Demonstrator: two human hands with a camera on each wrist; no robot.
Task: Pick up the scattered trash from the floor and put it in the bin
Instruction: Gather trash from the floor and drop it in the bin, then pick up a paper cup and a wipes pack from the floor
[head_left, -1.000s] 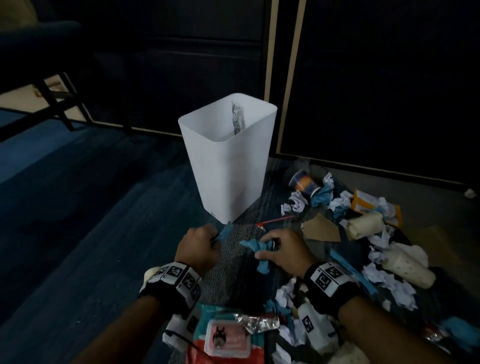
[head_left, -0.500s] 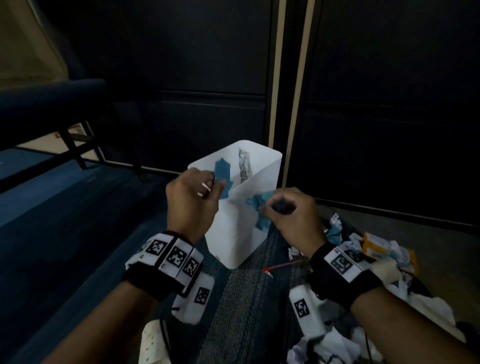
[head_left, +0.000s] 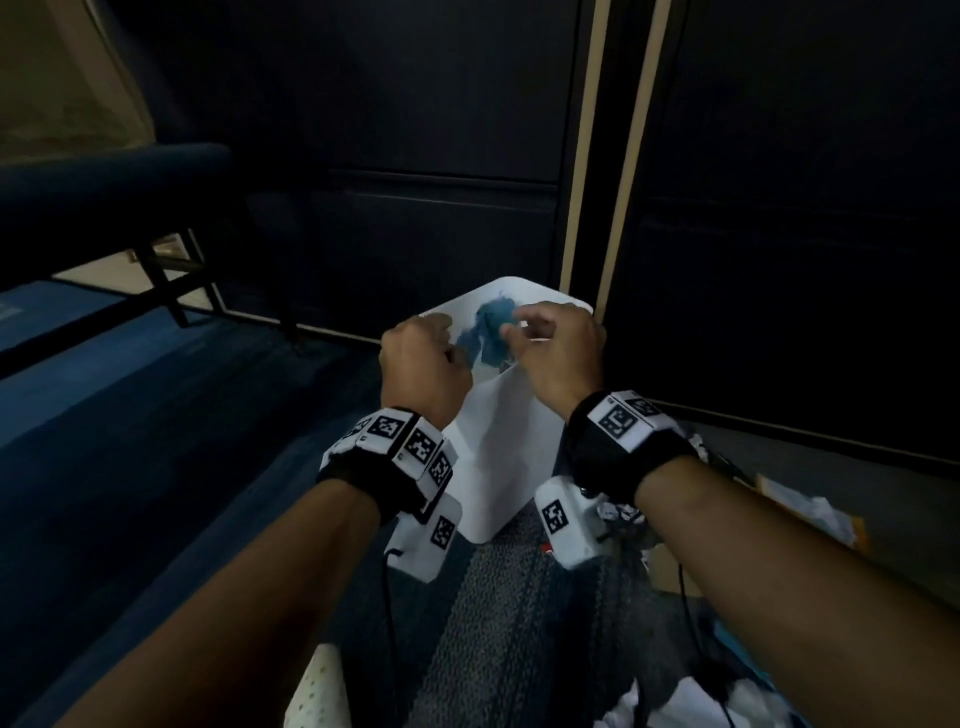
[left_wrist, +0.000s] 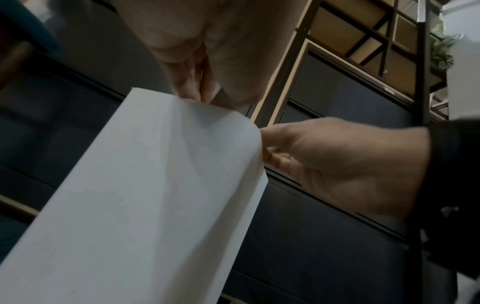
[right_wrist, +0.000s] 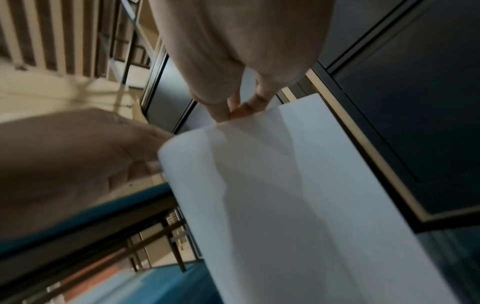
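Presently, findings run from the nearest ground outward.

Foreground floor: white crumpled paper (head_left: 691, 701) lies at the lower right edge of the head view, uncollected.
Right-side floor: more paper and a yellow-edged wrapper (head_left: 810, 512) lie beside the right forearm, also uncollected.
Left hand (head_left: 423, 364): over the near-left rim of the bin, fingers curled. A blue scrap shows just at the fingertips; whether it is pinched or already let go cannot be told.
Right hand (head_left: 558, 353): over the bin mouth, thumb and fingers loosely parted; it appears to be letting go, though contact with the blue piece cannot be confirmed.
Blue trash (head_left: 491, 335): blurred, between the two hands, directly above the bin opening, not yet settled inside as far as can be seen.
Bin (head_left: 498, 467): white, upright on the carpet, against the dark cabinet fronts (head_left: 441, 156).
Bin contents: not visible from any view.
Progress, judged: this load is at the point of deposit; a fair amount of litter remains on the floor, so the task looks well short of done.
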